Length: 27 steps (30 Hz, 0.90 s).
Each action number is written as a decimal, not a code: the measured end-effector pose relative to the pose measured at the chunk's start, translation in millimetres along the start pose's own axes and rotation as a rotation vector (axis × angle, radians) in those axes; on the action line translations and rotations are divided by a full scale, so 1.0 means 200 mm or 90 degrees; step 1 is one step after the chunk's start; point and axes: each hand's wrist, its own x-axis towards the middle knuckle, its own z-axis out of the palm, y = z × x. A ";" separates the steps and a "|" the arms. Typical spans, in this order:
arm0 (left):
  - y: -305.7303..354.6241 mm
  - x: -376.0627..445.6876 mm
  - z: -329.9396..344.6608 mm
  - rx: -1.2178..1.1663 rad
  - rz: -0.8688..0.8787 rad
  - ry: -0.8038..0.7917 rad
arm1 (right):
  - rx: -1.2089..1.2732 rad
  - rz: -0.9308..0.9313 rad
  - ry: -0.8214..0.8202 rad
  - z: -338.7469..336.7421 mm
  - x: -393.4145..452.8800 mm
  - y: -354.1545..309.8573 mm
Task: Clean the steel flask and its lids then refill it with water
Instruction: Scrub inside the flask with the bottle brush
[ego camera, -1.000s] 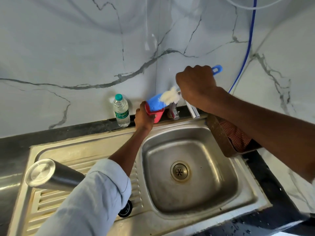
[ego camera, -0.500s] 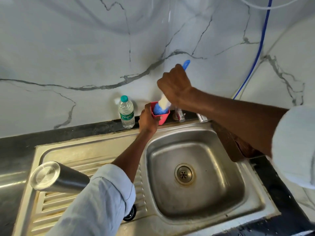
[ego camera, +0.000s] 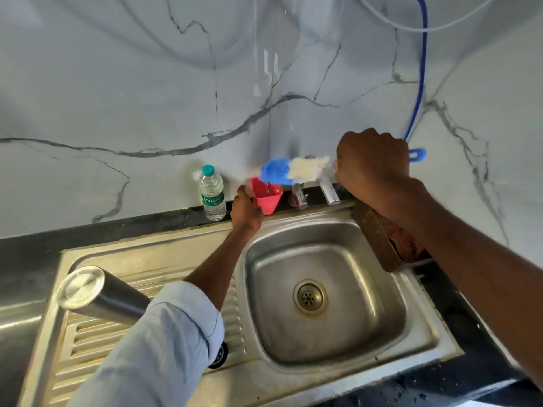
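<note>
**Flask on the drainboard, brush above the cup**

Flask (ego camera: 100, 298) stands on the ribbed drainboard (ego camera: 88, 342) at the left of the sink unit, steel, its round lid end toward the camera; a light sleeve (ego camera: 152, 348) crosses in front of it and hides its base. A small black lid (ego camera: 219, 355) lies on the drainboard's right edge, half under that sleeve. Bare metal shows around the flask to its left and behind it, up to the rim where the dark table (ego camera: 26, 259) begins.

At the back edge, against the marble wall, a plastic bottle (ego camera: 212, 193) stands upright, just left of the left hand (ego camera: 245, 208). That hand is curled around a red cup (ego camera: 266, 196), holding it at the back rim of the sink.

A brush (ego camera: 293, 170) with blue and white bristles lies level just above the cup's mouth, not inside it. The right hand (ego camera: 371, 161) is closed in a fist around its handle, whose blue loop end sticks out to the right.

Below them, the basin (ego camera: 352, 324) lies open, with the drain (ego camera: 309, 296) in its middle. A tap (ego camera: 299, 195) and a spout (ego camera: 329, 190) stand behind it. A brown tray (ego camera: 379, 239) leans on the basin's right rim under the right forearm.
</note>
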 end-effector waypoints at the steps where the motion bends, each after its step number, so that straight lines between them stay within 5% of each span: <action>1: 0.00 -0.03 -0.01 0.018 -0.003 0.013 | 0.044 0.030 0.003 0.01 -0.06 0.02; 11: -0.17 -0.47 -0.27 -0.082 -0.125 0.150 | 0.336 0.164 -0.144 0.40 -0.73 0.14; 15: -0.28 -0.72 -0.32 -0.148 -0.126 0.194 | 0.251 0.165 -0.274 0.76 -0.89 0.13; 27: -0.32 -1.24 -0.49 -0.131 -0.215 0.462 | 0.154 0.069 -0.269 0.96 -0.98 0.13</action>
